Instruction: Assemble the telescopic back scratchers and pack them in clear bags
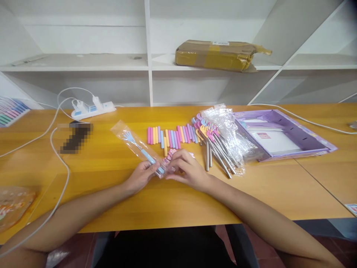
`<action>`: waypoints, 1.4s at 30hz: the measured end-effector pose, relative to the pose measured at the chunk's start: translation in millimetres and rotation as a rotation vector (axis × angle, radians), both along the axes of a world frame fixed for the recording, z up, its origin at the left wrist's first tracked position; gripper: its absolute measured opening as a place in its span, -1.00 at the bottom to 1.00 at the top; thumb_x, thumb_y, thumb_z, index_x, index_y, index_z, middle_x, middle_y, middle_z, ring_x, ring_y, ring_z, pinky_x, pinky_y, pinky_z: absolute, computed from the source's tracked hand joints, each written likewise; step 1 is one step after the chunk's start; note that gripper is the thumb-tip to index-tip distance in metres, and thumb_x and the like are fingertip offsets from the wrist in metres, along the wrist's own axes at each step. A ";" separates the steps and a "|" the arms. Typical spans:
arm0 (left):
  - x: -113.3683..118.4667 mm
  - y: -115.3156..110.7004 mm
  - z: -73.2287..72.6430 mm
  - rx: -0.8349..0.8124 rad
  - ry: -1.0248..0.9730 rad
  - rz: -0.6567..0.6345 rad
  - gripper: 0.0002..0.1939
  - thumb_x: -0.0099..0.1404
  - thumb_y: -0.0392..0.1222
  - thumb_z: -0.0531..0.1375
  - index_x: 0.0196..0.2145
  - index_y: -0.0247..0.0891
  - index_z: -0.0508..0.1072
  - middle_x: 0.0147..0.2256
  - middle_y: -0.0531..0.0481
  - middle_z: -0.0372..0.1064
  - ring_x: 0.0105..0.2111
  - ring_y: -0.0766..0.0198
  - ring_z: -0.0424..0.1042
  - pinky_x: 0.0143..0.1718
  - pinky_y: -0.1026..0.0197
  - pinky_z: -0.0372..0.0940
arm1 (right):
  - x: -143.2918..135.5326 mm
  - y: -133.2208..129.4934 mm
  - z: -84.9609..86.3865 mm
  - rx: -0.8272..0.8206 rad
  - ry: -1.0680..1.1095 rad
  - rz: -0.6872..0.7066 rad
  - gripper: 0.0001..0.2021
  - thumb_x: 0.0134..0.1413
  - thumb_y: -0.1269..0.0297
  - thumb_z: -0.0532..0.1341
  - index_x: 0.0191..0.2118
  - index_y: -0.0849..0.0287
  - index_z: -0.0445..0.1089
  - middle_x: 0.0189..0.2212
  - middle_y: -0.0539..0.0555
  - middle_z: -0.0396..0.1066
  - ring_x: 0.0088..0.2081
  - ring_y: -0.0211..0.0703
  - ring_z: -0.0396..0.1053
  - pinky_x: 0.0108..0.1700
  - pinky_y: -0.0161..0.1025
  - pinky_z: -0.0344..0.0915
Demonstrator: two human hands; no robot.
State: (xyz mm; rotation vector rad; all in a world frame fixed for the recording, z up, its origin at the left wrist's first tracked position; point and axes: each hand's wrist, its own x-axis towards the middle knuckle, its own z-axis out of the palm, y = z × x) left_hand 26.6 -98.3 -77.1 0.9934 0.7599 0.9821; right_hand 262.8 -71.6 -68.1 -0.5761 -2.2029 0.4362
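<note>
My left hand point(143, 175) is closed round the lower end of a clear plastic sleeve point(119, 129), in which lies a light blue hand-shaped tool point(147, 155). My right hand point(188, 169) pinches at the sleeve's bottom end; what its fingertips hold is too small to make out. Just behind the hands is a row of pink, yellow, blue and purple sticks point(173, 139). Small pink packets point(170, 153) lie partly hidden behind my right hand. Metal rods with coloured claw heads point(220, 156) are piled to the right.
Clear plastic sleeves point(238, 139) lie beside a purple tray point(304, 150) at the right. A power strip point(95, 110) with white cables and a blurred dark object point(76, 138) are at the left. A torn brown package point(212, 56) sits on the shelf point(83, 63).
</note>
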 end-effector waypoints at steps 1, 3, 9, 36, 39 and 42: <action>0.5 0.0 1.3 -0.006 -0.009 0.004 -0.59 0.33 0.17 0.41 -0.27 -0.30 0.69 -0.38 -0.07 0.56 -0.36 0.21 0.49 -0.16 0.14 0.38 | 0.2 0.4 1.2 -0.002 -0.012 0.022 -0.75 0.28 0.12 0.41 -0.01 0.06 0.47 -0.09 0.15 0.36 -0.02 -0.03 0.41 -0.05 -0.09 0.50; 1.2 -0.1 3.1 -0.017 -0.027 0.009 -0.59 0.32 0.16 0.42 -0.25 -0.30 0.69 -0.40 -0.06 0.55 -0.39 0.23 0.46 -0.19 0.15 0.36 | 0.8 1.9 2.6 -0.025 -0.004 0.058 -0.80 0.29 0.15 0.41 -0.06 0.07 0.49 -0.09 0.14 0.36 -0.02 -0.04 0.41 -0.03 -0.09 0.50; 1.6 0.8 4.1 -0.047 -0.062 0.031 -0.56 0.27 0.18 0.45 -0.26 -0.33 0.69 -0.38 -0.07 0.52 -0.41 0.29 0.40 -0.32 0.22 0.30 | 3.3 2.6 5.8 -0.088 0.033 0.181 -0.97 0.37 0.33 0.33 -0.13 0.07 0.53 -0.08 0.13 0.31 -0.03 -0.11 0.42 -0.10 -0.19 0.51; -2.7 6.7 -7.4 0.012 -0.029 0.027 -0.56 0.29 0.15 0.45 -0.24 -0.36 0.66 -0.31 -0.11 0.55 -0.42 0.33 0.41 -0.34 0.23 0.30 | -0.2 -1.9 0.4 -0.059 0.052 -0.084 -0.77 0.34 0.29 0.36 0.04 0.04 0.40 -0.04 0.14 0.35 -0.19 -0.13 0.43 -0.22 -0.16 0.50; -2.6 6.6 -6.5 -0.020 -0.035 0.031 -0.55 0.28 0.15 0.46 -0.28 -0.38 0.66 -0.33 -0.13 0.55 -0.40 0.31 0.42 -0.35 0.24 0.30 | 0.0 -2.1 3.3 -0.012 0.079 -0.093 -0.75 0.34 0.34 0.35 0.07 0.03 0.42 -0.06 0.13 0.36 -0.10 -0.08 0.45 -0.12 -0.11 0.52; -2.0 6.6 -6.0 -0.040 -0.044 0.035 -0.54 0.26 0.15 0.47 -0.27 -0.39 0.66 -0.33 -0.13 0.55 -0.38 0.30 0.43 -0.35 0.24 0.30 | 0.7 -1.3 5.7 -0.016 0.062 -0.055 -0.87 0.35 0.33 0.34 -0.03 0.05 0.47 -0.07 0.14 0.35 -0.09 -0.09 0.44 -0.09 -0.11 0.53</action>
